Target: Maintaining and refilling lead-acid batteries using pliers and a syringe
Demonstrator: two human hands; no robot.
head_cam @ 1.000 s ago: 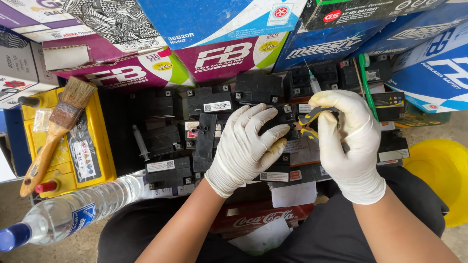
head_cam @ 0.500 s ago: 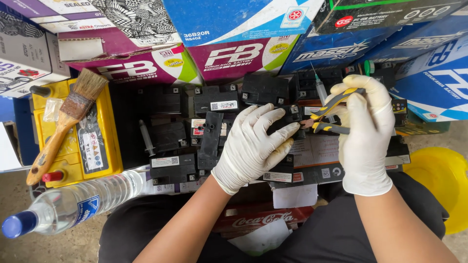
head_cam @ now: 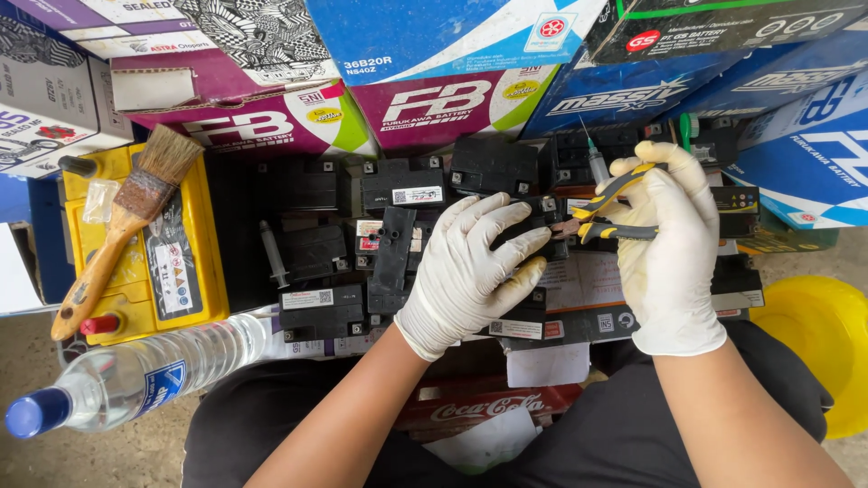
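Both of my hands wear white gloves. My left hand (head_cam: 470,271) lies flat on a small black battery (head_cam: 533,226), holding it down among several other small black batteries (head_cam: 316,312). My right hand (head_cam: 669,244) grips pliers (head_cam: 601,217) with yellow and black handles. The handles are spread apart and the jaws point left, at the battery's top beside my left fingertips. A syringe (head_cam: 597,163) stands just behind the pliers.
A yellow battery (head_cam: 136,262) at the left carries a wooden paintbrush (head_cam: 122,226). A clear water bottle with a blue cap (head_cam: 136,375) lies at the lower left. A second syringe (head_cam: 271,253) rests among the batteries. Cardboard boxes (head_cam: 434,54) stack behind. A yellow round object (head_cam: 823,334) sits right.
My right hand has spread the pliers' handles apart and shifted slightly up and right. The left hand has stayed on the battery. The camera has drifted a little.
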